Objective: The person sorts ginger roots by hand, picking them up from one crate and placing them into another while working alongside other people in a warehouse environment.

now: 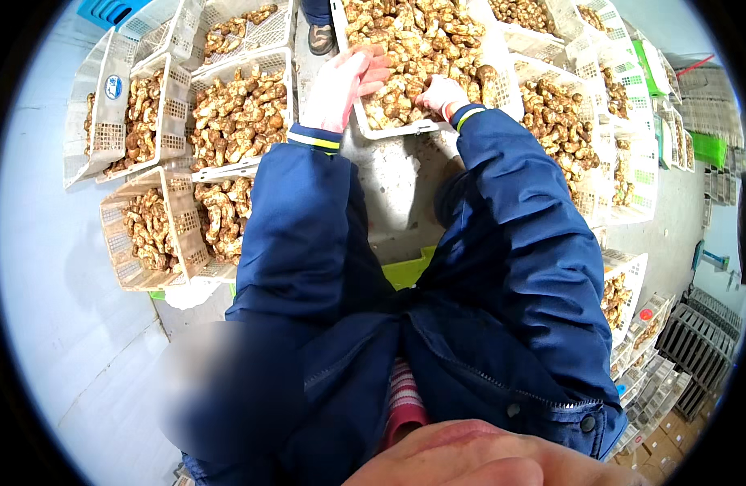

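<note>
A white plastic crate [403,129] heaped with mushrooms [421,36] stands in front of me. The mushrooms have thick pale stems and brown, soil-stained patches. Over the crate's left rim hovers my left hand [351,76] in a pale glove, its fingers stretched towards the heap and nothing seen in it. My right hand [443,97], also gloved, reaches into the near right part of the crate. Its fingers are curled down among the mushrooms, and their tips are hidden, so a grip on one cannot be made out.
More mushroom-filled crates stand left [239,115] and right [555,127]. Another person's shoe [321,39] is beside the front crate. Green plastic [409,267] shows between my legs. Stacked crates [695,340] and cardboard boxes [664,443] lie at far right. A pale wall [50,243] rises left.
</note>
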`<state>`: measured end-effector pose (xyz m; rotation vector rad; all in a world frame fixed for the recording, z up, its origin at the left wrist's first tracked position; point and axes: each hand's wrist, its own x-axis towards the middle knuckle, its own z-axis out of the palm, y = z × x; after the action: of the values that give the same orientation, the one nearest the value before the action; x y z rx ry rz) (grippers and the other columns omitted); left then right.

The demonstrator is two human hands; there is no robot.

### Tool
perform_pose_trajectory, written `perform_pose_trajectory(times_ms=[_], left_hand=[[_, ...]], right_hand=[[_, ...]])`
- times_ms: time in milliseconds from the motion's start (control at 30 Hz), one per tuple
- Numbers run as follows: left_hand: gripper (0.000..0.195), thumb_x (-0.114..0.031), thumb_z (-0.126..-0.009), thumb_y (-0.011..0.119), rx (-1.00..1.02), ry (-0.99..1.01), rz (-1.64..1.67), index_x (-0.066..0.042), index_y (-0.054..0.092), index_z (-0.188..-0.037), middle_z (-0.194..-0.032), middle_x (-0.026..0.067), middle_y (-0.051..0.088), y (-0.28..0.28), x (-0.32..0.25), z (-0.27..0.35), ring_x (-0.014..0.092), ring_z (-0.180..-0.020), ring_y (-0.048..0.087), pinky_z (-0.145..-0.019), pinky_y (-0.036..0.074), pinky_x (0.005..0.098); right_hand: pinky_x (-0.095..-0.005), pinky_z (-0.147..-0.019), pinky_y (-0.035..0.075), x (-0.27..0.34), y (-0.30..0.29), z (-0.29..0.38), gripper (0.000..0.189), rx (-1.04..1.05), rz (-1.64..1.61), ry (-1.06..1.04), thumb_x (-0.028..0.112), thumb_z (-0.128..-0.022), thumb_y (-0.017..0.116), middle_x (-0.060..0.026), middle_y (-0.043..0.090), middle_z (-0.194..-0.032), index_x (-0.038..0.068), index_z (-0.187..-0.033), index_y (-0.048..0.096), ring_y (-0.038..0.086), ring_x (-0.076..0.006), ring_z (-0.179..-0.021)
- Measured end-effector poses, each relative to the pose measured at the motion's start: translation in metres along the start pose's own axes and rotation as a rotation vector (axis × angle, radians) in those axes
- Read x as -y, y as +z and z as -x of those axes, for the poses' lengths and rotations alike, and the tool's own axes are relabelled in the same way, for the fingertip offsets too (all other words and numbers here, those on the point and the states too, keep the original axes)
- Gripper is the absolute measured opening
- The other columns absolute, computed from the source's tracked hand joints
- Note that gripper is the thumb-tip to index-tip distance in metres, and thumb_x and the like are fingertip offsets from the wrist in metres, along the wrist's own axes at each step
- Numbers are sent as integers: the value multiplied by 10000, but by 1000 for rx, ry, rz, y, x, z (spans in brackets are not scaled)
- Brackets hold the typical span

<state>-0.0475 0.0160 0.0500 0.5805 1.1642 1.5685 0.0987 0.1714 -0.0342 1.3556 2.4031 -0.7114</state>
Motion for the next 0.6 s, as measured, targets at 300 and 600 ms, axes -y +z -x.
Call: perform_pose_trajectory(times_ms=[300, 600], left_hand=[[295, -208, -906, 517, -72, -57, -84, -9, 538, -1122, -856, 18, 554, -5, 20, -4, 89, -735, 527, -626, 441, 195], [336, -184, -901, 509, 123, -166, 98, 16, 475, -1170, -1083, 139, 588, 35, 17, 2, 236, -969, 600, -798, 500, 307]], right_hand=[[-294, -868, 462, 10, -37, 25, 576, 87, -1630, -391, -55, -719, 529, -190, 515, -1193, -55, -1279, 392, 546, -229, -1021], [-285, -936, 419, 40, -64, 80, 497, -126, -1663, -626, 17, -825, 545, -168, 482, -1262, -40, -1292, 386, 504, -206, -1115]])
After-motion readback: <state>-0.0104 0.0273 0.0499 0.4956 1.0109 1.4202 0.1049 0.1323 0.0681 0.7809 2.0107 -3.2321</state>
